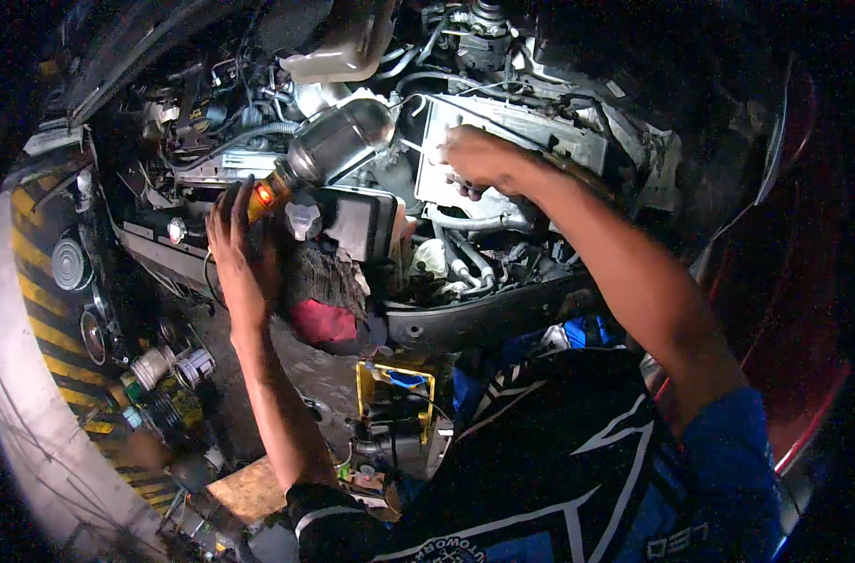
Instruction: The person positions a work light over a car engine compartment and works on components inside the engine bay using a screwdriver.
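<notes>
My left hand (235,230) is wrapped round the yellow-orange handle of a work lamp (343,141) with a clear, rounded head and a small red light on the grip. The lamp is tilted and lights up an open engine bay. On the right, my right hand (484,161) reaches over a pale, flat-topped box (568,136) in the bay. Its fingers are curled at the box's left side, and I cannot make out what is between them. A ribbed hose (479,223) runs just below that hand.
A translucent tank (338,47) hangs over the far side of the bay. Rags, one red (324,321), lie on the front edge. A yellow-framed case (394,403) stands below. Loose parts (193,366) sit at left near a yellow-black striped curb (57,324).
</notes>
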